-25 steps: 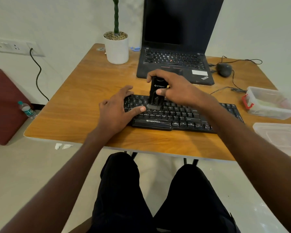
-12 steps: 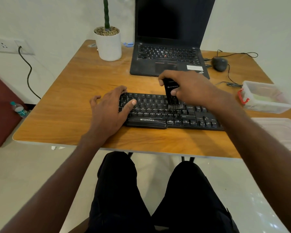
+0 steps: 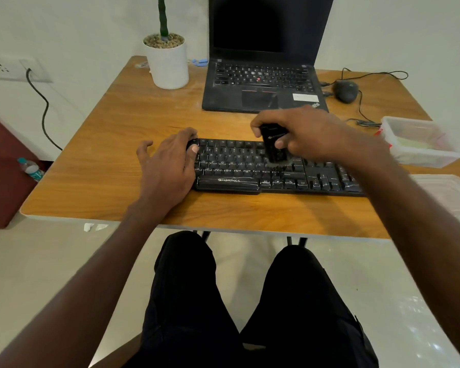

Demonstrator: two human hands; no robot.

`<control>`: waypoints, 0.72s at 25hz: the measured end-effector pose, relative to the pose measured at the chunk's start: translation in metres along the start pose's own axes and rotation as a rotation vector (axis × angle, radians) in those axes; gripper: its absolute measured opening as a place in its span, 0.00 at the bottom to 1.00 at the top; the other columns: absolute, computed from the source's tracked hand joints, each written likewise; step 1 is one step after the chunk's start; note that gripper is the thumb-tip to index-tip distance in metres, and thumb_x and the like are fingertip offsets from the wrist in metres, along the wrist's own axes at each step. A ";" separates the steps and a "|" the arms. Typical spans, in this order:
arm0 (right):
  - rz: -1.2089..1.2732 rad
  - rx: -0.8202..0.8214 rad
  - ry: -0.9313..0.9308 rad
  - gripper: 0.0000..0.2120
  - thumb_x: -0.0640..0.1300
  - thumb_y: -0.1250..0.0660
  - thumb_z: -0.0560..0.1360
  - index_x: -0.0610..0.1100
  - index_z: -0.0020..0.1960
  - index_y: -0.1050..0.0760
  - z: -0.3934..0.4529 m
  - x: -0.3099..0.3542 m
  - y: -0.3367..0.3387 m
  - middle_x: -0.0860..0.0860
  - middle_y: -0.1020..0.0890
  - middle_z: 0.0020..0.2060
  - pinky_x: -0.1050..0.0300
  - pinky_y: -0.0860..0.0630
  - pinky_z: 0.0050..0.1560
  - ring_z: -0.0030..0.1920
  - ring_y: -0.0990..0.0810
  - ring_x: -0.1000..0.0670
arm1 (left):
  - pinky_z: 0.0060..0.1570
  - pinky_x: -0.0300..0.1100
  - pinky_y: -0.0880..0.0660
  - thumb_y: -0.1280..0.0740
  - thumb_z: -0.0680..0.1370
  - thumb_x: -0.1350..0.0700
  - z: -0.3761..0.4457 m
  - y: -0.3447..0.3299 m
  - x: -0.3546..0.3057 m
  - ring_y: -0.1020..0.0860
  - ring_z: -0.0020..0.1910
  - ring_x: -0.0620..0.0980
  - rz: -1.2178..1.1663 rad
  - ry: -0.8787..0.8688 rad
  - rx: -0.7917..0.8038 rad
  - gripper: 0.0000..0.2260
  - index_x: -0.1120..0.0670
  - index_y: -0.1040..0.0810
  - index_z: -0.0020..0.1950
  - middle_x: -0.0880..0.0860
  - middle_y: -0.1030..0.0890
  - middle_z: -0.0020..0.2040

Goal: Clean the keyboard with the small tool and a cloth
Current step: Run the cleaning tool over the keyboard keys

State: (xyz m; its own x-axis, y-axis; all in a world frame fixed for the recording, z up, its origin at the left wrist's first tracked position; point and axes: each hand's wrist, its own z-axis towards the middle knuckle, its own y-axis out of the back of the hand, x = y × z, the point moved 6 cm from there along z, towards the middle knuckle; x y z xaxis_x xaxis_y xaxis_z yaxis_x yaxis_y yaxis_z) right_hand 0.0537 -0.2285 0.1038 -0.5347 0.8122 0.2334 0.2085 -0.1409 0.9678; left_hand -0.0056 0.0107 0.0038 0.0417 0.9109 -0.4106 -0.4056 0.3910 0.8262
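The right hand (image 3: 311, 134) grips the small tool (image 3: 274, 148), hiding its top; the bristles look blurry on the keyboard (image 3: 250, 168). The left hand (image 3: 168, 166) lies flat, covering the keyboard's end.

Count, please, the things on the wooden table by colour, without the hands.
Black: 4 (keyboard, brush tool, laptop, mouse)
White: 1 (plant pot)
Clear plastic: 2 (container, lid)
Total: 7
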 end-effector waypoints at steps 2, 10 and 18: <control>0.098 -0.083 0.020 0.23 0.38 0.35 0.81 0.67 0.60 0.30 0.000 0.003 0.002 0.52 0.22 0.58 0.53 0.22 0.37 0.50 0.21 0.48 | 0.74 0.61 0.46 0.45 0.88 0.50 0.000 -0.001 -0.001 0.22 0.67 0.47 0.009 -0.002 -0.001 0.15 0.47 0.29 0.74 0.43 0.19 0.67; 0.146 -0.159 -0.070 0.23 0.35 0.37 0.81 0.64 0.60 0.29 -0.017 -0.016 -0.001 0.54 0.24 0.58 0.53 0.21 0.41 0.57 0.23 0.47 | 0.75 0.59 0.48 0.47 0.88 0.53 0.000 0.000 -0.002 0.22 0.66 0.47 0.025 -0.014 -0.020 0.15 0.47 0.29 0.73 0.45 0.19 0.66; 0.437 -0.347 0.053 0.10 0.45 0.33 0.82 0.54 0.61 0.30 -0.009 0.005 -0.012 0.52 0.22 0.54 0.60 0.20 0.42 0.52 0.19 0.52 | 0.78 0.60 0.49 0.46 0.88 0.52 -0.005 0.005 -0.020 0.32 0.79 0.51 -0.002 -0.049 -0.066 0.16 0.51 0.28 0.74 0.54 0.21 0.71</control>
State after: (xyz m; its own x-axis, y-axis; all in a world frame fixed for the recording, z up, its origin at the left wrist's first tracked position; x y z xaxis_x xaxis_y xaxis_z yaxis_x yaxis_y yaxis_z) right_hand 0.0408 -0.2276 0.0941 -0.5012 0.6084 0.6154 0.1430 -0.6431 0.7523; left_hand -0.0125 -0.0066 0.0143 0.0865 0.9160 -0.3917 -0.4650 0.3849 0.7972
